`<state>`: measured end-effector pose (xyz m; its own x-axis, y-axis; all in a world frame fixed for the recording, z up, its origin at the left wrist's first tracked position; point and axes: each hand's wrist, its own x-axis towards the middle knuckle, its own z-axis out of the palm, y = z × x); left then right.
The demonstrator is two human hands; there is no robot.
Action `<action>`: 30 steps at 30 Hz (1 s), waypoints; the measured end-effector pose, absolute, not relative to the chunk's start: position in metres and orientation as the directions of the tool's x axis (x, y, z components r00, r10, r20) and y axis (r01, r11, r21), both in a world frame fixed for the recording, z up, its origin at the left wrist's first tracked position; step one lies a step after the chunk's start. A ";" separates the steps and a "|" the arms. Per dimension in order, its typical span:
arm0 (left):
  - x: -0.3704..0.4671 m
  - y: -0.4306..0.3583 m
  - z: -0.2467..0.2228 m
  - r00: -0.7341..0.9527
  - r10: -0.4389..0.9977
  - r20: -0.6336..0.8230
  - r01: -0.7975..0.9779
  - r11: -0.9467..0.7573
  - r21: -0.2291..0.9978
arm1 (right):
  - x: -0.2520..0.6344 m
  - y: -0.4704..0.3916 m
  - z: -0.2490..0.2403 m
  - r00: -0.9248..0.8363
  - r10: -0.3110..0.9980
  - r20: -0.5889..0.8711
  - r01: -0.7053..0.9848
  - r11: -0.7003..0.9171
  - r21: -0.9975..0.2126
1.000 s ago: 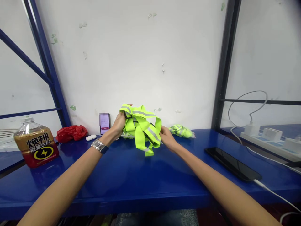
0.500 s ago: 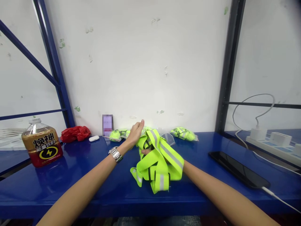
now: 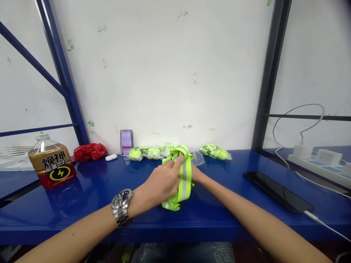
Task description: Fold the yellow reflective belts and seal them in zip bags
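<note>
A neon-yellow reflective strap vest [image 3: 186, 177] with silver stripes hangs bunched above the blue table. My left hand [image 3: 166, 179], a metal watch on its wrist, is closed on the near left side of the bundle, thumb pressed against a band. From the right, my right hand [image 3: 195, 174] reaches behind the same bundle and holds it; the straps hide most of its fingers. Behind the hands, along the wall, lie several clear bags of similar folded vests [image 3: 153, 152]. A flat clear plastic bag [image 3: 197, 157] lies just beyond my right hand.
Another bagged vest [image 3: 215, 151] lies at the back right. On the left are a drink bottle [image 3: 53, 162], a red plastic bag [image 3: 90, 151] and a white case [image 3: 111, 157]. A phone [image 3: 276, 190] with a charging cable and a power strip [image 3: 315, 164] occupy the right.
My left hand has come down from the top of the bundle and closed on its near side. The loose hanging straps are gathered into a narrower bunch, and my right hand has moved farther back.
</note>
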<state>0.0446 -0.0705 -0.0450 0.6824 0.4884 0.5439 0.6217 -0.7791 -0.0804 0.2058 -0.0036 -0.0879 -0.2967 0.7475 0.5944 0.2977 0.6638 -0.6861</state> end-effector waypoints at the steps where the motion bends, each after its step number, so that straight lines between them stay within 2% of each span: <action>1: 0.038 -0.058 -0.039 0.637 0.507 0.581 0.646 -0.762 -0.042 | 0.208 -0.007 -0.084 -0.332 0.740 0.585 0.310 0.671 -0.673; 3: 0.021 -0.029 -0.025 0.466 0.612 0.640 0.753 -0.653 0.077 | 0.211 -0.012 -0.076 -0.382 0.721 0.578 0.338 0.691 -0.638; 5: 0.001 -0.001 -0.013 0.245 0.715 0.655 0.855 -0.478 0.201 | 0.213 -0.014 -0.069 -0.336 0.752 0.567 0.379 0.659 -0.649; 6: -0.010 0.011 -0.010 0.172 0.775 0.609 0.877 -0.401 0.263 | 0.213 -0.013 -0.067 -0.267 0.795 0.545 0.407 0.605 -0.684; 8: -0.029 0.031 -0.013 0.104 0.917 0.386 0.886 -0.262 0.382 | 0.213 -0.012 -0.065 -0.072 0.885 0.461 0.444 0.442 -0.779; 11: -0.045 0.043 -0.027 0.114 0.950 0.290 0.901 -0.222 0.373 | 0.211 -0.010 -0.066 0.089 0.921 0.380 0.463 0.300 -0.834; 13: -0.043 0.036 -0.032 0.106 0.930 0.351 0.910 -0.233 0.343 | 0.209 -0.011 -0.067 0.067 0.917 0.393 0.489 0.313 -0.814; 15: -0.030 0.019 -0.030 0.135 0.867 0.480 0.897 -0.313 0.312 | 0.208 -0.013 -0.066 0.014 0.920 0.392 0.497 0.334 -0.801; 16: -0.021 0.008 -0.027 0.192 0.774 0.603 0.859 -0.430 0.278 | 0.208 -0.014 -0.065 -0.026 0.922 0.387 0.484 0.351 -0.802; 17: -0.010 -0.004 -0.023 0.293 0.686 0.666 0.791 -0.565 0.234 | 0.208 -0.015 -0.064 -0.075 0.917 0.391 0.459 0.380 -0.803; 18: 0.001 -0.015 -0.019 0.403 0.613 0.680 0.702 -0.684 0.201 | 0.208 -0.016 -0.062 -0.132 0.903 0.408 0.421 0.424 -0.802; 20: 0.022 -0.032 -0.015 0.625 0.492 0.606 0.532 -0.837 0.131 | 0.210 -0.019 -0.058 -0.225 0.853 0.472 0.316 0.522 -0.792; 23: 0.042 -0.039 -0.026 0.713 0.444 0.543 0.477 -0.874 0.089 | 0.214 -0.021 -0.053 -0.206 0.837 0.508 0.164 0.541 -0.825; 28: 0.036 -0.034 -0.064 0.739 0.533 0.412 0.567 -0.822 0.045 | 0.222 -0.014 -0.054 0.110 0.892 0.439 -0.003 0.442 -0.897; 30: 0.027 -0.034 -0.071 0.728 0.567 0.385 0.611 -0.792 0.013 | 0.227 -0.007 -0.056 0.188 0.881 0.434 0.005 0.441 -0.898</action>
